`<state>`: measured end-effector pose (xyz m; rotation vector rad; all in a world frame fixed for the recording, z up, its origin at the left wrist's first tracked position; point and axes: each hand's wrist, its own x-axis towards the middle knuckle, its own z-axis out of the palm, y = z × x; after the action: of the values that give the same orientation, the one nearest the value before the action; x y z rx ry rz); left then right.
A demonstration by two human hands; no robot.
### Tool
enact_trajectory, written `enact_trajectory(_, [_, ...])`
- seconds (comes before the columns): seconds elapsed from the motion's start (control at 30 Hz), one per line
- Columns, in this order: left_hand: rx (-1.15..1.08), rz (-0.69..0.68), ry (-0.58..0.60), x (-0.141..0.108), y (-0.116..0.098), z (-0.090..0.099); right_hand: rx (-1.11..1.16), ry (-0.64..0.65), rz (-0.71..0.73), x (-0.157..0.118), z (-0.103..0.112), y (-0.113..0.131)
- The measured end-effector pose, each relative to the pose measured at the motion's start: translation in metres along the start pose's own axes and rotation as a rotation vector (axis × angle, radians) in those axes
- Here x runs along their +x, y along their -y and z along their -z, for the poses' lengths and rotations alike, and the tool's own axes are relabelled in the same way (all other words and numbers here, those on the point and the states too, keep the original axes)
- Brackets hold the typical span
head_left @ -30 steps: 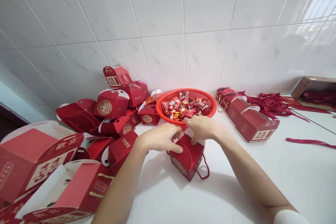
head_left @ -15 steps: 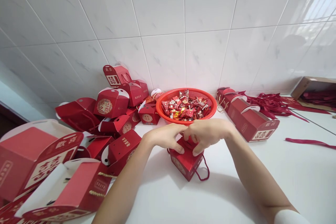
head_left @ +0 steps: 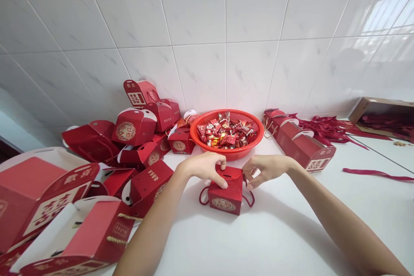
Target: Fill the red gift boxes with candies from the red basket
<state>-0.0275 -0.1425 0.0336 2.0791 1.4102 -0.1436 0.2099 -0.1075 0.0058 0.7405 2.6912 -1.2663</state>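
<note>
White wall tiles (head_left: 197, 6) back a white surface (head_left: 207, 246). Upright at the frame's lower centre, a red box (head_left: 228, 194) is held at its top by the left hand (head_left: 203, 167), thumb laid against it; the right hand (head_left: 268, 166) curls at its right edge beside a cord (head_left: 253, 200), its grip unclear. Light, even pressure should avoid creasing. Behind sits a basket (head_left: 234, 153) of wrapped sweets (head_left: 229, 139).

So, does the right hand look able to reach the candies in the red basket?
Probably yes: the right hand, at the box under the left hand, is close in front of the basket, which is open on top; nothing seems to block the candies.
</note>
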Motion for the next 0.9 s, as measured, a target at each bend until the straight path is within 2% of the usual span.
enact_trajectory(0.1, [-0.048, -0.002, 0.02, 0.003, 0.002, 0.0, 0.278, 0.015, 0.057, 0.004, -0.007, -0.02])
enact_trajectory(0.2, [-0.105, 0.015, 0.047, 0.006, 0.003, 0.0, 0.515, 0.006, 0.051, 0.006, -0.009, -0.028])
enact_trajectory(0.27, [-0.113, 0.01, 0.034, 0.007, 0.003, -0.002, 0.629, -0.022, 0.074, 0.004, -0.008, -0.025])
enact_trajectory(0.4, [-0.112, 0.0, -0.032, 0.013, 0.001, -0.01, 0.746, -0.202, 0.152, -0.003, -0.002, -0.006])
enact_trajectory(0.57, [-0.166, -0.043, -0.115, 0.018, -0.006, -0.019, 0.628, -0.351, 0.089, 0.0, -0.01, 0.012])
enact_trajectory(0.77, [-0.339, -0.224, 0.071, 0.011, 0.002, -0.007, 0.334, -0.366, -0.057, 0.007, -0.022, 0.015])
enact_trajectory(0.9, [-0.355, -0.207, 0.08, 0.005, 0.015, 0.004, 0.166, -0.387, -0.082, 0.004, -0.023, 0.02])
